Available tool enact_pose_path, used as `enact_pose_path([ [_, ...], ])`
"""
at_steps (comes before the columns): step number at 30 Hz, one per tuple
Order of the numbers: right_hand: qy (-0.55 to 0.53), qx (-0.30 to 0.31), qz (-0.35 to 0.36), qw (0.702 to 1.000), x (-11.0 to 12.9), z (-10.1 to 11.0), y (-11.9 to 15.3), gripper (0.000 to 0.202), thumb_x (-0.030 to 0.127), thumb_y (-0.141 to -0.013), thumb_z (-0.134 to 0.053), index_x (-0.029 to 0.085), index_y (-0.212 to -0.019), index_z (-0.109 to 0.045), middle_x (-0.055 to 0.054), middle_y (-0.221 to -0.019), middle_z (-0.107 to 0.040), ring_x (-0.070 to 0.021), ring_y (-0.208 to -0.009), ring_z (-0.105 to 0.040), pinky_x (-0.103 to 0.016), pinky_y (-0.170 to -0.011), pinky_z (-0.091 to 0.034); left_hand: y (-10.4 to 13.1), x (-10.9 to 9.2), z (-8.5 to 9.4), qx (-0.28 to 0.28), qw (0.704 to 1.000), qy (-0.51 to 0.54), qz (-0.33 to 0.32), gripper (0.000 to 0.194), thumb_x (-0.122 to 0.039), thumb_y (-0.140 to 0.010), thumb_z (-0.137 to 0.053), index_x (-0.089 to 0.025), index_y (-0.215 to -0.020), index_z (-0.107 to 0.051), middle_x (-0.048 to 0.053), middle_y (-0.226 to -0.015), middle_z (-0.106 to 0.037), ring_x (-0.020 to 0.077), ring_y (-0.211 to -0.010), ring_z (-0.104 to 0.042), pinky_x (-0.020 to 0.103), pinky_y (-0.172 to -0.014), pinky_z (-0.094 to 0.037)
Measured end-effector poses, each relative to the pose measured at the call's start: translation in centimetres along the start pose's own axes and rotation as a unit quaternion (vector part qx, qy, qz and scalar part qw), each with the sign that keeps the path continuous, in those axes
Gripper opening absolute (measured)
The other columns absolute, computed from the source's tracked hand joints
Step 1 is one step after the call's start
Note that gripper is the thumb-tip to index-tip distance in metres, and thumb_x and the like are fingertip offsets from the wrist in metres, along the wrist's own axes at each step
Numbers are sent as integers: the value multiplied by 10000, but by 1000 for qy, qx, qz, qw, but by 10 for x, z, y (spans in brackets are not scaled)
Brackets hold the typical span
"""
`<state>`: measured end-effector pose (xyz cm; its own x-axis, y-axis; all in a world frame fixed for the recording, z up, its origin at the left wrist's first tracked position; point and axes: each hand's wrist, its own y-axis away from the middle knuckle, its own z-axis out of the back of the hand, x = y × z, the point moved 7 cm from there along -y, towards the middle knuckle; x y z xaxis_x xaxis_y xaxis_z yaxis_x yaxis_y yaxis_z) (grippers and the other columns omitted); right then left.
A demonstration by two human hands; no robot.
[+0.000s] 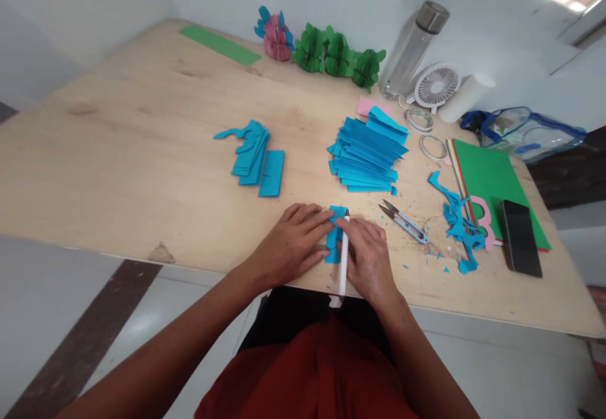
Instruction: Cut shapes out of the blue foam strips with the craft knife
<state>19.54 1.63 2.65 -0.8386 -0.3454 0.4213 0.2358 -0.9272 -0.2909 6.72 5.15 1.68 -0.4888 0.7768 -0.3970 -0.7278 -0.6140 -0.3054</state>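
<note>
A small blue paper rectangle (334,242) lies near the table's front edge, partly covered by my fingers. My left hand (298,242) rests flat on its left side, fingers stretched out and fingertips on the paper. On the right side, my right hand (367,252) is closed round a white pen (343,261), whose dark upper end is at the paper's top right. Beyond my hands is a fanned pile of blue paper pieces (369,154). Cut blue pieces (250,154) are stacked to the left, beside a single blue rectangle (271,173).
Thread snips (404,222) and blue scraps (457,217) lie right of my hands. Farther right are green sheets (492,179) and a phone (521,238). Green paper decorations (336,53), a bottle (414,50), a fan (436,86) and tape rolls (420,120) stand or lie along the back.
</note>
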Motion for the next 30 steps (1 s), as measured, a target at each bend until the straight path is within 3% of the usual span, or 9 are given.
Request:
enact_pose_path([
  [9,-10,-19,12,1000,1,1,1,411,115,-930,-479,191,-1322,-578,-114,-1203,-694,-271,-1171,-579,-442,-974,-399,-1,-4,5,6,1000,-6,0,460,-255,-914,-561,-118,-1352,-530,130,-1430,-551,313,-1278,-484,519,-1098,-371],
  [14,-80,-58,-41,994,-7,8,-2,299,217,-970,-495,223,-1231,-640,-91,-1126,-733,-247,-1077,-651,-443,-964,-446,-1,-1,2,14,1000,-6,7,468,-269,-909,-571,-133,-1355,-532,128,-1430,-552,310,-1291,-476,519,-1098,-366],
  [19,-254,-130,-146,947,-22,15,-13,248,313,-957,-535,221,-1117,-700,-93,-1125,-738,-227,-1030,-688,-402,-915,-534,-1,-1,3,13,1000,1,10,421,-272,-913,-571,-154,-1317,-570,114,-1420,-564,307,-1301,-475,507,-1106,-354],
  [23,-325,-144,-216,910,-36,9,-28,215,368,-911,-577,209,-986,-701,-56,-918,-757,-191,-805,-708,-340,-748,-574,-1,-2,4,9,1000,-1,8,417,-263,-908,-575,-167,-1314,-571,114,-1414,-568,304,-1293,-484,506,-1098,-364],
  [26,-347,-126,-224,902,-40,2,-38,176,376,-873,-610,208,-892,-661,-15,-728,-716,-168,-662,-677,-285,-617,-546,-1,-2,4,9,1000,-2,7,417,-268,-906,-577,-166,-1310,-573,119,-1408,-572,306,-1292,-484,507,-1097,-366],
  [30,-346,-131,-230,900,-42,-1,-43,149,356,-860,-617,211,-827,-617,-1,-664,-679,-155,-609,-634,-258,-552,-498,0,0,4,8,1000,-2,7,410,-289,-927,-550,-158,-1316,-569,115,-1408,-574,309,-1290,-484,510,-1108,-351],
])
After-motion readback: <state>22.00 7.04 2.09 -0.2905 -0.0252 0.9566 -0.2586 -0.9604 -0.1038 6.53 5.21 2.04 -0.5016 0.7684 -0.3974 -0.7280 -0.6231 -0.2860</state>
